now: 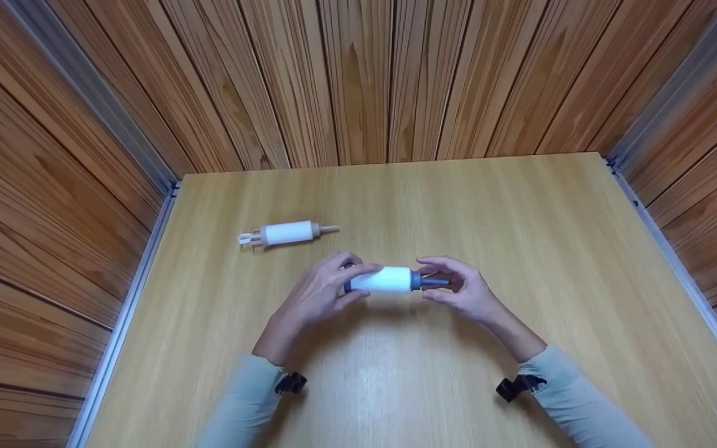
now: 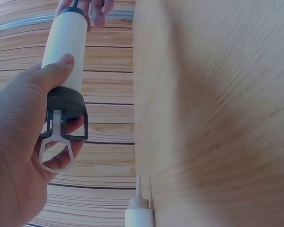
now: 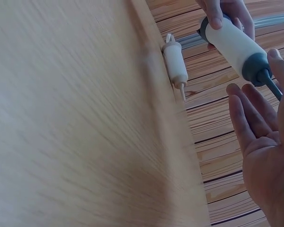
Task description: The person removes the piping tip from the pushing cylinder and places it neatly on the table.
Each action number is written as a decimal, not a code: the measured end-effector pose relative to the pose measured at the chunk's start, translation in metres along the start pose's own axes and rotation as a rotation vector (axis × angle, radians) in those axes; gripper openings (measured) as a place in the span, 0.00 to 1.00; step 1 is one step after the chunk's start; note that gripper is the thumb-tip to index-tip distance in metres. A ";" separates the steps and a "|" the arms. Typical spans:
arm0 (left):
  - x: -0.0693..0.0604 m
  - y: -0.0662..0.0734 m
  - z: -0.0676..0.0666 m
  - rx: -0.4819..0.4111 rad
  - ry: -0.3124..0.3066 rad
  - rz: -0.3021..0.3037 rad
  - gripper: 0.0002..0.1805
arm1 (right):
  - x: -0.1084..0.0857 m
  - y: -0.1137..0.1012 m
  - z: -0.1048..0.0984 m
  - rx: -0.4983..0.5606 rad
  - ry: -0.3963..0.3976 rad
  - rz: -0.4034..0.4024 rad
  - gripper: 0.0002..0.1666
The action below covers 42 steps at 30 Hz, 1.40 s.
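A syringe with a white barrel, dark grey end caps and a thin dark nozzle lies level above the wooden table, nozzle to the right. My left hand grips its rear end, thumb along the white barrel. The left wrist view shows the pale ring handle of the plunger below the dark finger loops. Around the nozzle, my right hand is spread with thumb and fingers apart. The right wrist view shows its fingers mostly straight, with a gap between them and the syringe.
A second syringe, white with beige caps and nozzle, lies on the table behind my left hand, nozzle to the right. Wood-plank walls with grey metal edge strips enclose the table's back and sides.
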State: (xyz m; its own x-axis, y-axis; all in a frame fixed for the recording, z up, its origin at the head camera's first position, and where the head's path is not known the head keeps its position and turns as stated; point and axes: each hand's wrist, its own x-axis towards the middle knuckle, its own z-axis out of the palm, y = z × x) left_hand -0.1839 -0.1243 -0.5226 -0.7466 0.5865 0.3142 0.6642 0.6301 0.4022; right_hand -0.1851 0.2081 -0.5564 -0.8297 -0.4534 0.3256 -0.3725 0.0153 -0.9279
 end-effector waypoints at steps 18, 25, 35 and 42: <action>0.005 0.005 -0.004 0.010 -0.036 0.007 0.26 | 0.003 -0.001 0.011 -0.013 0.118 0.001 0.18; 0.006 0.006 -0.006 0.003 -0.017 0.023 0.27 | 0.004 -0.004 0.011 -0.005 0.124 -0.011 0.18; 0.014 0.016 -0.008 0.071 -0.100 0.041 0.29 | 0.002 -0.002 0.009 0.001 0.145 -0.019 0.17; 0.011 0.027 -0.006 0.111 -0.148 0.052 0.32 | -0.003 -0.003 0.009 0.003 0.148 -0.030 0.16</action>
State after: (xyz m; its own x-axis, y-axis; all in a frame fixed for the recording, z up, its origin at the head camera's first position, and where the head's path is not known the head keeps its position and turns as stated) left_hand -0.1744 -0.1042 -0.5038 -0.7028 0.6830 0.1990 0.7081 0.6445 0.2885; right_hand -0.1782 0.2010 -0.5565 -0.8707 -0.3169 0.3760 -0.3969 0.0015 -0.9178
